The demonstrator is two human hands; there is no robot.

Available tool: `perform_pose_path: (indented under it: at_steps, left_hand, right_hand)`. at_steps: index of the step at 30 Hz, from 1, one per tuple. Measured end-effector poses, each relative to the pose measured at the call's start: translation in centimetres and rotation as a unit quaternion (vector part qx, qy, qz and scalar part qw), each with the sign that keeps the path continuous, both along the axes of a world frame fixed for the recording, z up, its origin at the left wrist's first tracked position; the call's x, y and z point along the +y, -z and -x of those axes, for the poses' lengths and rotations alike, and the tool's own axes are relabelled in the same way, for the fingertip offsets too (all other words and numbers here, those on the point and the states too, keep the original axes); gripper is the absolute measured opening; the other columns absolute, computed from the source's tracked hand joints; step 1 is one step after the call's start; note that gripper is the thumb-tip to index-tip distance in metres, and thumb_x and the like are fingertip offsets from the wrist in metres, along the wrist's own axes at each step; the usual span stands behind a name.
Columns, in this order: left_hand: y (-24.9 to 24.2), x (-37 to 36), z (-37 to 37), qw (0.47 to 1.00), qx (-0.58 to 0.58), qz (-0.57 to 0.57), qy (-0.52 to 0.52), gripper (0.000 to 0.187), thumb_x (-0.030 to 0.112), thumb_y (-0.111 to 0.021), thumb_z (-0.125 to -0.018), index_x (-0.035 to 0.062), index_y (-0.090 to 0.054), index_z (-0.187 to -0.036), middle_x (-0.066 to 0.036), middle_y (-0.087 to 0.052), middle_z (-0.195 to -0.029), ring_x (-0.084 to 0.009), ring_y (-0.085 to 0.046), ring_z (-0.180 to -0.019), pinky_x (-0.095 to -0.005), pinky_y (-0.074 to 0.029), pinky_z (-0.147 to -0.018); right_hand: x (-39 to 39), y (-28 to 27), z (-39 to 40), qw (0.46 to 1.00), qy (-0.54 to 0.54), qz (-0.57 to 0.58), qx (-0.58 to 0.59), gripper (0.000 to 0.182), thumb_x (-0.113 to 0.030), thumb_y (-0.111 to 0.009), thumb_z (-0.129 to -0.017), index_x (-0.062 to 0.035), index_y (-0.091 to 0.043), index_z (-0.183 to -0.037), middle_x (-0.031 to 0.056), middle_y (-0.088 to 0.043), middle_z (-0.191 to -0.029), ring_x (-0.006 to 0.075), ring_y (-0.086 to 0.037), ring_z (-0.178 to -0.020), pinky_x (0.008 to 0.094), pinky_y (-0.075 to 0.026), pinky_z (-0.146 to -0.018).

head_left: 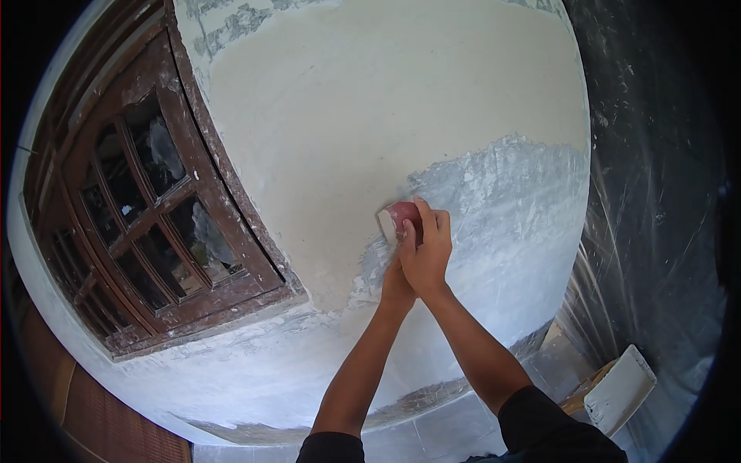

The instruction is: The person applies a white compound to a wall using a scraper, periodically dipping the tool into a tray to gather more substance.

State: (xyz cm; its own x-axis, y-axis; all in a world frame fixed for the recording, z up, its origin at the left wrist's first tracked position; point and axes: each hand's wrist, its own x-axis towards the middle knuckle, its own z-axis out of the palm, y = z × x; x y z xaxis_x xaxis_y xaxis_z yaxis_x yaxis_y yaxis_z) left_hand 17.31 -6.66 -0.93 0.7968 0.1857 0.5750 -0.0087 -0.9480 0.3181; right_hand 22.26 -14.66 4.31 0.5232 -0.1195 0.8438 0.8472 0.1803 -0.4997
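Note:
A reddish-brown sanding block (402, 215) with a pale end face is pressed close against the wall, where cream coating meets bare grey plaster. My right hand (429, 251) is closed round it, the thumb across its near face and the fingers along its right side. My left hand (397, 284) sits just under the block, its wrist overlapped by the right one. Its fingers are mostly hidden there. Smooth cream coating (309, 116) covers the wall above and to the left. Rough grey-white plaster (509, 193) shows to the right.
On the left, a brown wooden window (147, 208) with small panes is set into the wall. Dark plastic sheeting (656, 170) hangs at the right. A white-smeared tray-like piece (621, 390) stands at lower right above the grey tiled floor (451, 424).

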Motion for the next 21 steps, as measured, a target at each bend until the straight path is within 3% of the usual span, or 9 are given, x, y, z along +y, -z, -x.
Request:
perform_pose_path:
  at_steps: [6, 8, 10, 12, 13, 14, 17, 19, 21]
  left_hand:
    - [2.5, 1.1, 2.5, 0.924, 0.029, -0.378, -0.048, 0.063, 0.032, -0.051, -0.095, 0.0168, -0.030, -0.152, -0.011, -0.032, -0.156, -0.0246, -0.028, -0.146, -0.0500, -0.019, -0.121]
    - [2.9, 1.7, 4.2, 0.922, -0.007, -0.382, -0.054, 0.061, 0.026, -0.058, -0.089, 0.0111, -0.042, -0.146, -0.004, -0.036, -0.155, -0.0212, -0.031, -0.144, -0.0441, -0.021, -0.121]
    - [4.6, 3.6, 5.3, 0.921, 0.073, -0.370, -0.095, 0.058, 0.024, -0.058, -0.088, 0.0112, -0.046, -0.143, -0.004, -0.039, -0.152, -0.0211, -0.032, -0.144, -0.0446, -0.021, -0.120]
    - [3.9, 2.2, 7.6, 0.907, 0.101, -0.394, -0.110, 0.056, 0.021, -0.057, -0.088, 0.0110, -0.048, -0.142, -0.005, -0.043, -0.150, -0.0222, -0.033, -0.143, -0.0442, -0.022, -0.119]
    - [4.9, 2.7, 7.7, 0.907, 0.108, -0.392, -0.112, 0.055, 0.021, -0.057, -0.089, 0.0100, -0.047, -0.142, -0.007, -0.043, -0.150, -0.0234, -0.035, -0.142, -0.0436, -0.023, -0.119]
    - [5.4, 3.0, 7.6, 0.906, 0.114, -0.390, -0.114, 0.055, 0.021, -0.057, -0.090, 0.0090, -0.046, -0.143, -0.009, -0.043, -0.149, -0.0246, -0.037, -0.141, -0.0429, -0.024, -0.119]
    - [5.5, 2.9, 6.9, 0.958, 0.006, -0.281, -0.055, 0.056, 0.020, -0.057, -0.090, 0.0092, -0.045, -0.144, -0.010, -0.044, -0.148, -0.0252, -0.038, -0.140, -0.0390, -0.026, -0.118]
    - [5.5, 2.9, 6.7, 0.948, 0.021, -0.310, -0.068, 0.056, 0.019, -0.057, -0.091, 0.0089, -0.044, -0.144, -0.010, -0.044, -0.148, -0.0248, -0.037, -0.140, -0.0390, -0.026, -0.118]
    - [5.8, 3.1, 7.2, 0.950, 0.061, -0.298, -0.067, 0.058, 0.021, -0.059, -0.090, 0.0069, -0.044, -0.144, -0.011, -0.044, -0.148, -0.0243, -0.036, -0.141, -0.0390, -0.027, -0.118]
  right_hand:
    - [4.2, 0.2, 4.1, 0.978, -0.163, 0.082, -0.104, 0.043, -0.008, -0.062, -0.090, -0.0097, -0.056, -0.132, 0.0145, -0.054, -0.107, 0.0319, -0.058, -0.094, 0.0424, -0.048, -0.083]
    - [4.1, 0.6, 3.9, 0.975, -0.170, 0.097, -0.107, 0.042, -0.008, -0.062, -0.090, -0.0094, -0.056, -0.132, 0.0157, -0.053, -0.108, 0.0337, -0.058, -0.095, 0.0439, -0.048, -0.084]
    - [2.4, 0.9, 2.6, 0.995, -0.089, 0.037, 0.031, 0.041, -0.007, -0.061, -0.091, -0.0069, -0.056, -0.131, 0.0164, -0.052, -0.108, 0.0336, -0.059, -0.095, 0.0429, -0.050, -0.082]
    - [1.3, 1.0, 1.4, 0.982, -0.067, -0.096, 0.146, 0.041, -0.006, -0.059, -0.092, -0.0050, -0.054, -0.133, 0.0166, -0.051, -0.108, 0.0327, -0.060, -0.095, 0.0406, -0.052, -0.079]
    - [1.1, 1.2, 2.2, 0.979, -0.101, -0.083, 0.155, 0.040, -0.004, -0.058, -0.093, -0.0044, -0.054, -0.133, 0.0158, -0.051, -0.108, 0.0306, -0.061, -0.094, 0.0380, -0.053, -0.076]
    - [1.7, 1.5, 2.7, 0.996, -0.049, -0.033, 0.061, 0.041, -0.005, -0.058, -0.093, -0.0049, -0.054, -0.134, 0.0161, -0.051, -0.108, 0.0316, -0.061, -0.091, 0.0398, -0.051, -0.078]
    - [4.1, 1.2, 5.7, 0.992, -0.102, 0.050, -0.053, 0.040, -0.005, -0.059, -0.092, -0.0052, -0.055, -0.133, 0.0166, -0.052, -0.108, 0.0318, -0.059, -0.088, 0.0418, -0.049, -0.079]
    - [5.7, 1.1, 5.9, 0.978, -0.123, 0.086, -0.147, 0.039, -0.001, -0.060, -0.089, -0.0037, -0.058, -0.129, 0.0171, -0.052, -0.102, 0.0312, -0.058, -0.089, 0.0382, -0.051, -0.076]
    - [4.1, 1.2, 4.5, 0.994, -0.072, 0.055, -0.062, 0.040, -0.001, -0.060, -0.089, -0.0038, -0.058, -0.129, 0.0169, -0.052, -0.103, 0.0307, -0.058, -0.088, 0.0380, -0.050, -0.076]
